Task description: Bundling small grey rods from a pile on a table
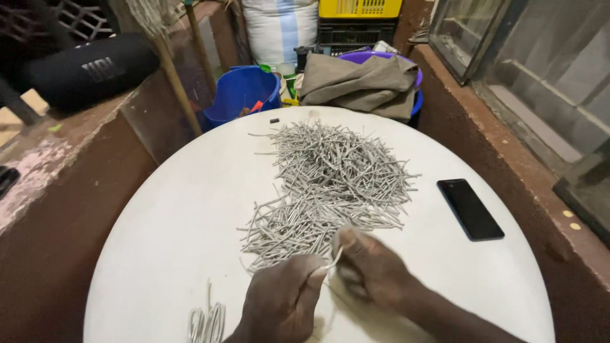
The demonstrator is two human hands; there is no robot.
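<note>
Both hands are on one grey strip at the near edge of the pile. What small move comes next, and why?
Probably lay that strip with the small bundle at the left: the left hand and right hand pinch it together, already clear of the pile.

— From my seat, what can't you make out?

— My left hand (pixel 283 302) is cut off at the bottom edge, the wrist gone. The small bundle of bent grey strips (pixel 206 322) runs out of frame too.

— And between the hands?

— The thin grey strip (pixel 335 259) mostly hides behind my right hand (pixel 372 270); I can't tell its full length.

— Further back?

— A folded grey cloth (pixel 359 82) covers the purple tub (pixel 381 57), so its contents stay hidden. The yellow crate (pixel 359 8) is cropped at the top.
</note>
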